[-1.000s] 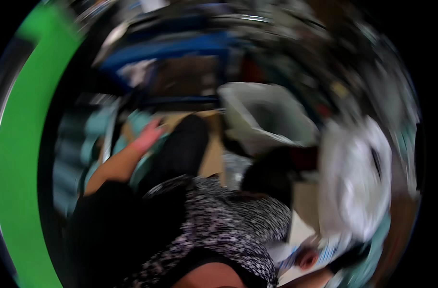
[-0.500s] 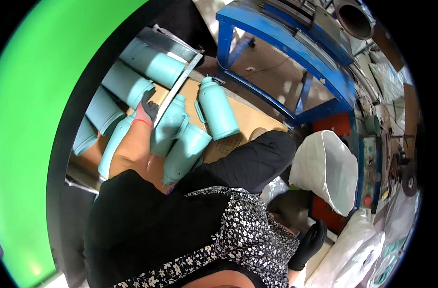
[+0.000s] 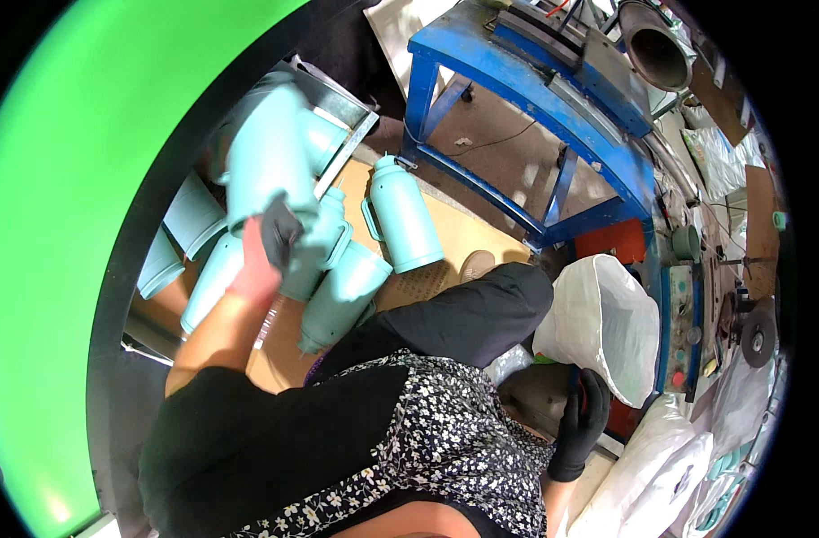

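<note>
In a dark glove with a red cuff, my left hand (image 3: 279, 235) grips the lower rim of a light teal thermos flask (image 3: 270, 148). This flask is raised, tilted and blurred by motion. Below it, other teal flasks lie close together; one handled flask (image 3: 322, 247) is partly hidden behind my left hand, and another flask (image 3: 345, 291) lies beside my leg. A separate handled flask (image 3: 405, 215) rests on the cardboard. My right hand (image 3: 586, 421), in a black glove, is at the lower right near a white sack (image 3: 598, 327), its fingers loosely curled and thumb apart, with nothing visible in it.
A metal-edged tray (image 3: 351, 148) holds more flasks at the left. Cardboard (image 3: 463, 220) covers the floor by my shoe. Beyond it stands a blue steel bench frame (image 3: 481, 161). White plastic bags (image 3: 652, 475) and a control box (image 3: 680, 327) are at the right.
My left hand has lifted one flask from the row at the left, and it now hangs over the others. My right hand has moved up slightly, towards the sack.
</note>
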{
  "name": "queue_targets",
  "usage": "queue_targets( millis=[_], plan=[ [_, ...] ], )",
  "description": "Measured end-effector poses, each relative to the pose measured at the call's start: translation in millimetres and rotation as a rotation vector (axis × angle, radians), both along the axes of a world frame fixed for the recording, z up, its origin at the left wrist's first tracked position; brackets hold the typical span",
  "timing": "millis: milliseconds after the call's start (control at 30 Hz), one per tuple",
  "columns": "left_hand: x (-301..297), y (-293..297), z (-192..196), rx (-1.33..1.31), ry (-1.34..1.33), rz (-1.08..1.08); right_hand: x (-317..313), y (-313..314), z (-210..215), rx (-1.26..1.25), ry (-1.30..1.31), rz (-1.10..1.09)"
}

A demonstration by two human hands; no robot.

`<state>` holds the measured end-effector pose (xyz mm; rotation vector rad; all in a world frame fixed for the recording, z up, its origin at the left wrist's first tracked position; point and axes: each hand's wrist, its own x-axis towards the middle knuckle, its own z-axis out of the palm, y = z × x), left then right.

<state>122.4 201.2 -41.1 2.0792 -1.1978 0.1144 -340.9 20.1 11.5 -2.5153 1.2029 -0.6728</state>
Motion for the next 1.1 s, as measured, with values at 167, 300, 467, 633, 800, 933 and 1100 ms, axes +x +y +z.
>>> queue_targets(
  millis=[167,300,467,633,800,933,1100],
  plan=[
    [-58,11,47,0.122,1.117,-0.246,27,-16,9,0.353,-0.593,-0.119],
    [-87,-39,71,0.21,0.589,-0.835,-19,-24,-20,0.493,-1.26,-0.227],
    [-129,-84,44,-0.071,1.209,-0.654,-68,22,-27,0.22,-0.991,-0.637],
    [-175,-125,47,-0.051,1.007,-0.891,-99,83,-13,0.136,-1.019,-0.642],
    [-207,-141,42,0.073,1.65,-0.803,-113,131,-54,0.106,-1.066,-0.823],
    [-175,-139,-54,0.166,0.297,-1.099,-109,139,-51,0.262,-0.997,-0.861],
    [-212,-161,-18,0.281,0.551,-0.976,-87,119,-5,0.054,-0.552,-0.682]
  ],
)
